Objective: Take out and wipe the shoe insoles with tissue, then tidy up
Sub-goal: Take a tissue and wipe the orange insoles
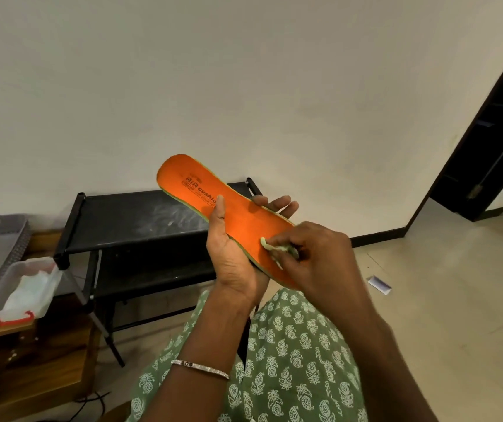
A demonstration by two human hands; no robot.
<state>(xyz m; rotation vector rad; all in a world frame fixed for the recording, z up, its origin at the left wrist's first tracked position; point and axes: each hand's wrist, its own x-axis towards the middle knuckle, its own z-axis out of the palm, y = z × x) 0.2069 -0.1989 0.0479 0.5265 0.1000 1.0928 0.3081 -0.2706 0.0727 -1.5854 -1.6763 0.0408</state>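
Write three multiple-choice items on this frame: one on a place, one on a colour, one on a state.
1. Where is the tissue pressed?
A) on the insole, at the end nearest the person
B) on a shoe
C) on a window

2. What colour is the insole's printed face?
A) blue
B) orange
C) white

3. What is the left hand doing?
A) hanging idle
B) gripping the insole
C) holding a brush

Answers:
1 A: the right hand pinches the tissue against the insole's near end.
2 B: the face with the dark lettering is bright orange.
3 B: its thumb lies on top of the insole and its fingers curl up from behind the far edge.
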